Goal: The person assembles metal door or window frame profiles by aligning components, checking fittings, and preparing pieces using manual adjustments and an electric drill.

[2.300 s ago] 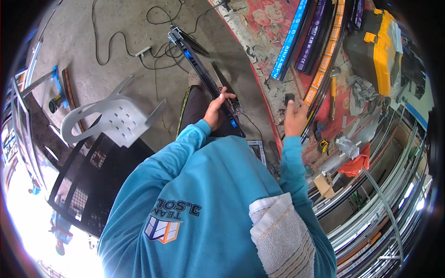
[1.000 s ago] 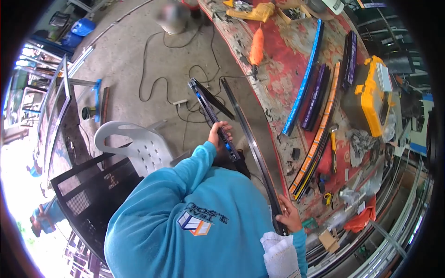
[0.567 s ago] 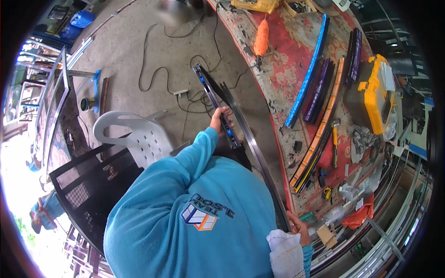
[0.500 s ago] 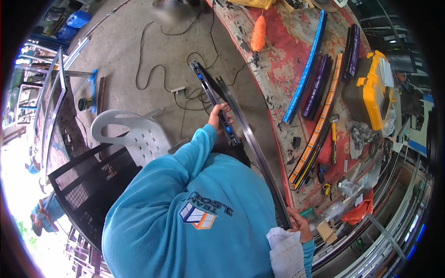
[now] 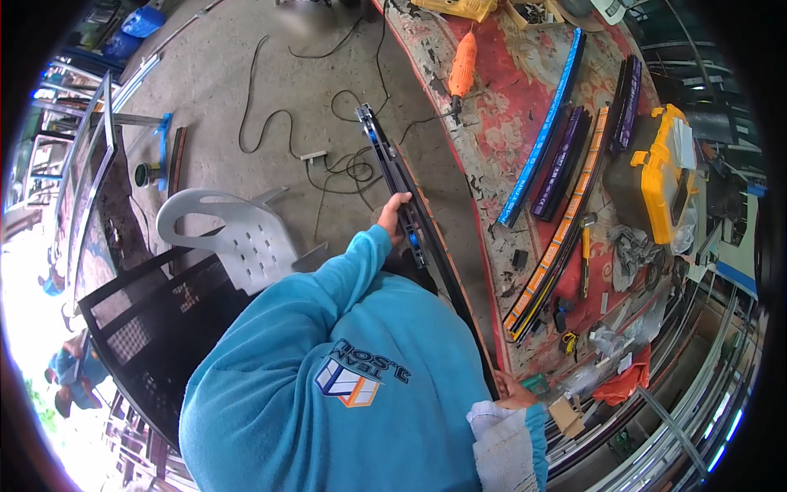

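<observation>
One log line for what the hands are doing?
left hand: gripping black metal strips | right hand: holding their near end | beside: red workbench

In my left hand (image 5: 393, 215) I hold a dark metal frame rail (image 5: 392, 174) with a smooth, slightly glossy finish, and my right hand (image 5: 510, 392) grips a long dark metal strip (image 5: 443, 261), smooth as well, with a duller sheen. At three o'clock from them the workbench (image 5: 492, 123) is rough, its red patterned covering worn and flaking, with glossy plastic-wrapped profiles (image 5: 544, 131) lying on it. At ten o'clock stands a matt white plastic chair (image 5: 229, 234) on rough grey concrete floor (image 5: 229, 90).
</observation>
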Demonstrator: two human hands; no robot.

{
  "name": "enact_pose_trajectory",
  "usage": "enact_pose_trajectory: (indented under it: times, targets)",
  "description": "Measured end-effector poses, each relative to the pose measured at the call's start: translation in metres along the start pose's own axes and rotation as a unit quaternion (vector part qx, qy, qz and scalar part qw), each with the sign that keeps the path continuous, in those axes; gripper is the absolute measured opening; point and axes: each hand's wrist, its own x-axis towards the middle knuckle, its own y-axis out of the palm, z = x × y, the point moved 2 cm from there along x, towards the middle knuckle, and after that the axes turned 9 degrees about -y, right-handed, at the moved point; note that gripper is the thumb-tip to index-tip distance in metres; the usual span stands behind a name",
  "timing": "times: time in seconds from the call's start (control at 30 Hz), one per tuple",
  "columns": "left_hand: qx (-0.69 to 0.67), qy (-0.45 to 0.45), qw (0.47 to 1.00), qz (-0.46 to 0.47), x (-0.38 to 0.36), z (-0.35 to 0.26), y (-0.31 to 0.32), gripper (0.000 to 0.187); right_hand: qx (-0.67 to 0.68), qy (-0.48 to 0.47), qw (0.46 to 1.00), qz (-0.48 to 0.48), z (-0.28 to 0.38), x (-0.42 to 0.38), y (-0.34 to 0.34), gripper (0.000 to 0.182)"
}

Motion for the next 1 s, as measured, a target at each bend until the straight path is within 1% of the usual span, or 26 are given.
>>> enact_pose_trajectory:
  times: [0.03, 0.1, 0.13, 0.2, 0.27, 0.3, 0.33, 0.37, 0.4, 0.43, 0.47, 0.5, 0.53, 0.57, 0.6, 0.63, 0.67, 0.7, 0.73, 0.8, 0.87, 0.93, 0.97, 1.0]
  targets:
    - [0.001, -0.014, 1.0, 0.004, -0.001, 0.002, 0.001, 0.044, 0.001, 0.002, 1.0, 0.002, -0.014, 0.005, 0.001, 0.094]
    - [0.011, -0.012, 1.0, 0.005, -0.002, 0.004, 0.001, 0.044, 0.063, 0.05, 0.997, 0.004, -0.043, 0.014, 0.004, 0.086]
    - [0.022, -0.009, 1.0, 0.009, -0.003, 0.004, 0.002, 0.044, 0.068, 0.051, 0.996, 0.004, -0.055, 0.017, 0.002, 0.086]
    - [0.018, -0.028, 0.999, 0.012, -0.004, 0.001, 0.003, 0.045, -0.065, 0.102, 0.993, -0.01, -0.078, 0.012, 0.004, 0.08]
    - [0.012, -0.048, 0.999, 0.018, 0.0, 0.004, 0.007, 0.046, 0.072, 0.021, 0.996, -0.051, -0.097, 0.002, 0.003, 0.075]
    - [-0.003, -0.039, 0.999, 0.007, 0.002, 0.004, 0.008, 0.046, 0.102, 0.028, 0.991, -0.078, -0.092, -0.009, 0.002, 0.075]
    - [-0.018, -0.027, 0.999, -0.003, 0.005, 0.001, 0.008, 0.046, 0.131, 0.033, 0.986, -0.103, -0.062, -0.023, -0.002, 0.074]
    - [-0.027, -0.006, 1.0, -0.007, 0.017, 0.002, 0.0, 0.051, 0.182, -0.01, 0.974, -0.134, -0.038, -0.033, -0.003, 0.075]
    - [-0.023, -0.011, 1.0, -0.007, 0.022, 0.0, -0.001, 0.051, 0.233, -0.052, 0.957, -0.166, -0.026, -0.04, -0.002, 0.077]
    - [-0.026, -0.014, 0.999, -0.013, 0.025, -0.004, -0.002, 0.043, 0.281, -0.09, 0.942, -0.163, -0.031, -0.047, -0.006, 0.079]
    - [-0.028, -0.019, 0.999, -0.018, 0.027, -0.005, -0.004, 0.035, 0.26, -0.091, 0.948, -0.158, -0.037, -0.057, -0.013, 0.079]
    - [-0.005, 0.016, 0.999, -0.033, 0.02, -0.01, 0.003, 0.029, 0.234, -0.041, 0.961, -0.142, -0.031, -0.07, -0.021, 0.077]
    - [-0.01, 0.03, 0.999, -0.031, 0.013, -0.016, 0.015, 0.026, 0.21, 0.01, 0.969, -0.127, -0.024, -0.082, -0.028, 0.075]
    - [-0.003, 0.051, 0.998, -0.032, 0.014, -0.02, 0.018, 0.024, 0.197, -0.036, 0.969, -0.144, -0.018, -0.09, -0.032, 0.072]
    - [-0.01, 0.042, 0.999, -0.031, 0.02, -0.023, 0.015, 0.02, 0.185, -0.076, 0.965, -0.167, -0.011, -0.101, -0.032, 0.07]
    - [0.017, 0.06, 0.998, -0.023, 0.017, -0.029, 0.023, 0.017, 0.225, -0.047, 0.958, -0.172, 0.004, -0.109, -0.031, 0.07]
    - [0.02, 0.042, 0.999, 0.016, 0.031, -0.031, 0.012, 0.017, 0.267, -0.016, 0.946, -0.181, 0.017, -0.115, -0.03, 0.069]
    - [0.064, 0.039, 0.996, 0.053, 0.04, -0.032, 0.005, 0.029, 0.194, -0.041, 0.967, -0.159, 0.018, -0.118, -0.03, 0.068]
    - [0.041, 0.029, 0.996, 0.069, 0.045, -0.032, 0.006, 0.021, 0.116, -0.067, 0.982, -0.133, 0.017, -0.118, -0.032, 0.067]
    - [0.069, -0.029, 0.994, 0.083, 0.061, -0.038, -0.006, 0.026, 0.258, -0.074, 0.958, -0.099, 0.046, -0.124, -0.029, 0.066]
    - [0.109, -0.063, 0.992, 0.007, 0.042, -0.034, 0.013, 0.03, 0.277, -0.071, 0.956, -0.058, 0.053, -0.12, -0.034, 0.063]
    - [0.117, -0.098, 0.987, 0.047, 0.053, -0.032, 0.002, 0.036, 0.248, -0.046, 0.965, -0.071, 0.083, -0.121, -0.031, 0.066]
    - [0.14, -0.118, 0.981, 0.068, 0.054, -0.033, -0.001, 0.036, 0.254, -0.044, 0.963, -0.083, 0.079, -0.113, -0.031, 0.066]
    - [0.142, -0.123, 0.98, 0.072, 0.051, -0.028, 0.002, 0.036, 0.206, -0.082, 0.97, -0.097, 0.07, -0.1, -0.033, 0.068]
